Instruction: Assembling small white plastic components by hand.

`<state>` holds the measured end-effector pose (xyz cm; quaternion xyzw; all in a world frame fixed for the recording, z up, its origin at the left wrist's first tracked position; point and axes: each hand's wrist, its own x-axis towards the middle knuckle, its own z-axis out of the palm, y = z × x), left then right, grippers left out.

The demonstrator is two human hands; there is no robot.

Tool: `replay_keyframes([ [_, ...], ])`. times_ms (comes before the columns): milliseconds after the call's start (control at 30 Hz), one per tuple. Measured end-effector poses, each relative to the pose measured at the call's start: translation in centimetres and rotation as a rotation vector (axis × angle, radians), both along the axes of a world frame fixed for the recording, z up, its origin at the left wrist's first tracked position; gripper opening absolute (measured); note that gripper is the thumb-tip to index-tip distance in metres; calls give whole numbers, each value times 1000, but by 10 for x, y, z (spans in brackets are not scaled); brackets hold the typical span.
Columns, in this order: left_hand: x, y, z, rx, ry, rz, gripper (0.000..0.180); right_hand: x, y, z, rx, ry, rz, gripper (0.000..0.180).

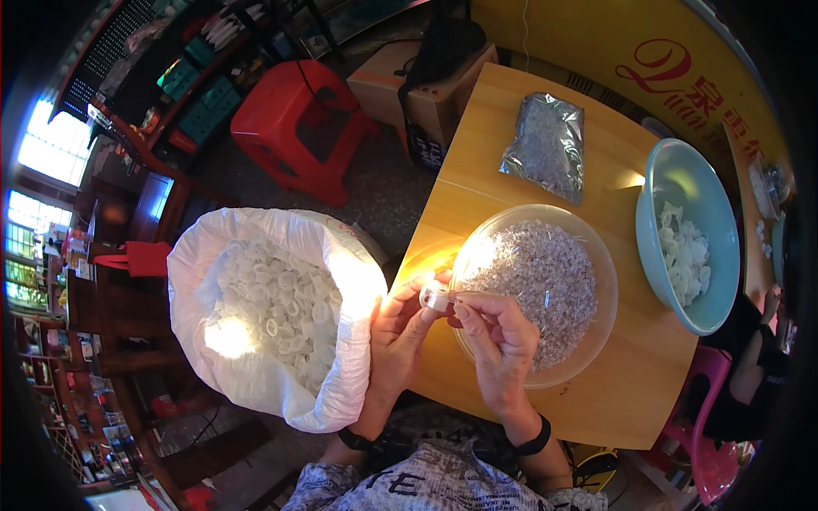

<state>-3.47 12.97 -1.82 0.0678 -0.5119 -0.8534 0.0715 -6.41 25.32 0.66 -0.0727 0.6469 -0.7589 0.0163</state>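
Note:
My left hand (pixel 397 334) and my right hand (pixel 497 339) meet over the near edge of a wooden table (pixel 477 183). Between their fingertips they pinch a small white plastic ring part (pixel 434 297). Right beside the hands stands a clear bowl (pixel 596 336) heaped with tiny clear pieces. To my left a large white sack (pixel 192 281) stands open, full of white ring-shaped parts.
A light blue bowl (pixel 656 179) with white parts sits at the table's right. A clear bag (pixel 546 145) of small pieces lies at the far side. A red stool (pixel 294 119) and a cardboard box (pixel 383 81) stand on the floor beyond. Another person's arm (pixel 754 370) shows at far right.

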Motion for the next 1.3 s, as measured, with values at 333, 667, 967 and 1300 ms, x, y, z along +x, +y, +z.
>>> replay_keyframes([
  [333,1,-1,-1,22,6,7,33,0,-2,-1,13,-12,7,11],
  [667,2,-2,0,44,5,6,33,0,-2,-2,11,-5,11,11],
  [967,0,-2,-3,53,4,21,33,-1,-2,-2,26,3,1,11],
  [1300,0,-13,-3,-61,58,88,28,-3,-12,0,37,-11,30,12],
])
